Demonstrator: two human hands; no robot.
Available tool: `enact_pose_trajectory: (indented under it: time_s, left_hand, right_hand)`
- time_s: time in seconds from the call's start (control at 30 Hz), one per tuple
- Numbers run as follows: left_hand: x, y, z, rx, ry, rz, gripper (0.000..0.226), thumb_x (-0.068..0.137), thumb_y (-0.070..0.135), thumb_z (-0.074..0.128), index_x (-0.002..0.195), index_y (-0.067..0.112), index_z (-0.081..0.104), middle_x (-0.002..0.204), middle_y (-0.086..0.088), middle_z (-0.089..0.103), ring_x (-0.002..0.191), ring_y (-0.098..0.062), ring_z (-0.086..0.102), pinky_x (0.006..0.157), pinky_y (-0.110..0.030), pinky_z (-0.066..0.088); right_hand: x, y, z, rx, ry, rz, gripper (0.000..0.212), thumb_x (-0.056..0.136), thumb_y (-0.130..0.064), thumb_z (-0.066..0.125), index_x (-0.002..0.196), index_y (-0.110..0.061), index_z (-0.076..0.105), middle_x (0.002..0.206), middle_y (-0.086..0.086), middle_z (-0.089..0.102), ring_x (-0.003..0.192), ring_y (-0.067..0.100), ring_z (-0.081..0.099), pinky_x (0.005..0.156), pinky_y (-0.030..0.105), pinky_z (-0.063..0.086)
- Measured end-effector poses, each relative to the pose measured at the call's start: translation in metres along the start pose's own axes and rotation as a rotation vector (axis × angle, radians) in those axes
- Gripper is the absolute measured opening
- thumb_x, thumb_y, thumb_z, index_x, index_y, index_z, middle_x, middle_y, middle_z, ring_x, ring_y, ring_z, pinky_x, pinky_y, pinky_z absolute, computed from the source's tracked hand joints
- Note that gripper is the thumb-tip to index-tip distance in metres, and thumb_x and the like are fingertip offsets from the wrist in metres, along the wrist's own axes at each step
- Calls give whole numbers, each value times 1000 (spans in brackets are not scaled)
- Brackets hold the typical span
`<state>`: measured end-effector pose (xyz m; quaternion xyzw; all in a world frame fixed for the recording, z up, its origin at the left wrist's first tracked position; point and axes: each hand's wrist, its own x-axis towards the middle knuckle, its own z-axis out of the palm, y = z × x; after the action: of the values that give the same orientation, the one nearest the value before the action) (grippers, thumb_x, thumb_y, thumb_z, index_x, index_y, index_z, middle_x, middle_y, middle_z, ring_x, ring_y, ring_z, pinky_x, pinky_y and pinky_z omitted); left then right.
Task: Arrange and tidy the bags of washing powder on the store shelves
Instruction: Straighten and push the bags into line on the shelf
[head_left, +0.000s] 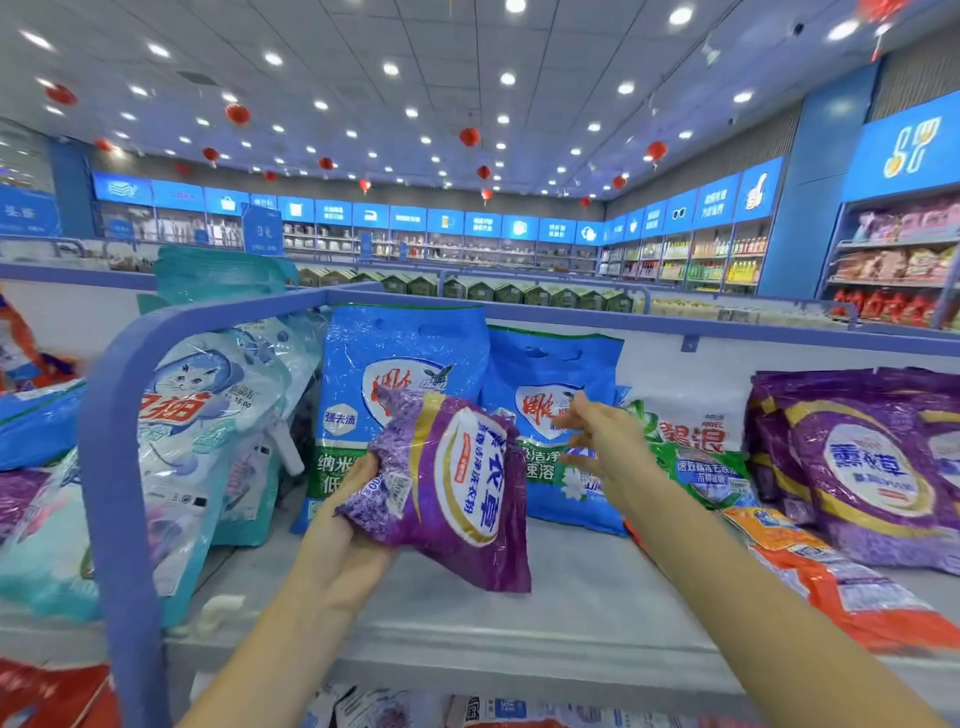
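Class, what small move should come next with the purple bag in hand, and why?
Probably carry the purple bag rightward: the left hand grips it before blue bags, while matching purple bags sit farther right.

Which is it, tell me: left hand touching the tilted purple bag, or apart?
Touching. Head view shows the left hand gripping the tilted purple bag by its edge.
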<state>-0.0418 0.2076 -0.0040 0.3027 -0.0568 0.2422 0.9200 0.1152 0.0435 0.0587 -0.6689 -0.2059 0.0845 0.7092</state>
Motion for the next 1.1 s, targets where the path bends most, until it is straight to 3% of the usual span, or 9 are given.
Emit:
enact_pose_trajectory:
  time_s: [0.13,0.23,0.4,0.5,0.57,0.63,0.83,0.9,1.1]
  left_hand:
    - [-2,-5,12,40,-70,17,68,30,24,97,94,13,77,112,-12,70,97,-25,69,83,-49,53]
    - [-2,-9,23,36,-111,-6,48,42,21,90,88,13,78,103,-10,73,90,-21,71,73,-40,59]
    - [9,4,2,-59,7,-46,86,27,16,97,109,9,70,114,-13,69,97,-24,69,73,-45,58]
    - [15,-1,-21,-95,146,-84,101,12,11,97,108,9,65,105,-13,71,84,-25,72,66,-47,58]
    - [14,-10,-25,22,183,-129,71,44,13,92,110,9,63,107,-13,69,84,-26,70,66,-42,59]
    - [12,-12,-27,192,249,-102,20,83,7,59,102,11,64,97,-8,69,79,-20,65,64,-31,57]
    - [13,-4,-16,382,224,-213,43,95,41,36,111,9,60,105,-8,67,99,-21,59,98,-38,35]
    - [18,-7,-14,429,243,-221,49,96,47,34,109,8,60,100,-9,67,93,-23,60,88,-37,42]
    - [16,-11,-6,395,99,-275,33,79,21,54,101,0,68,90,-11,71,75,-21,66,62,-30,57]
  right_hand:
    - [-10,29,14,24,-264,222,26,94,-36,54,98,-12,64,98,5,70,89,19,63,83,37,52]
    - [-17,42,34,298,-134,250,20,93,-26,56,88,-8,64,75,5,73,69,18,69,68,34,57]
    - [-6,17,21,327,20,89,18,93,-22,56,83,-10,64,64,1,71,59,16,68,64,33,56]
    - [-2,-4,9,249,24,-31,22,96,-23,53,81,-10,63,61,-1,71,55,13,68,55,26,56]
    - [-2,-11,8,183,21,-71,23,96,-25,53,82,-11,64,63,0,71,58,15,68,54,26,56]
    - [-1,-18,8,98,29,-116,22,96,-26,53,82,-12,65,66,1,71,63,19,67,62,31,57]
    - [-5,-36,4,-184,-55,-345,29,96,-24,52,71,-10,59,67,9,66,64,25,64,66,38,53]
    - [-6,-39,1,-179,-120,-361,26,95,-23,52,73,-12,61,62,1,67,58,17,65,60,30,53]
    - [-9,-43,-12,-287,-174,-492,26,96,-23,49,79,-9,63,63,-4,68,57,9,64,58,23,51]
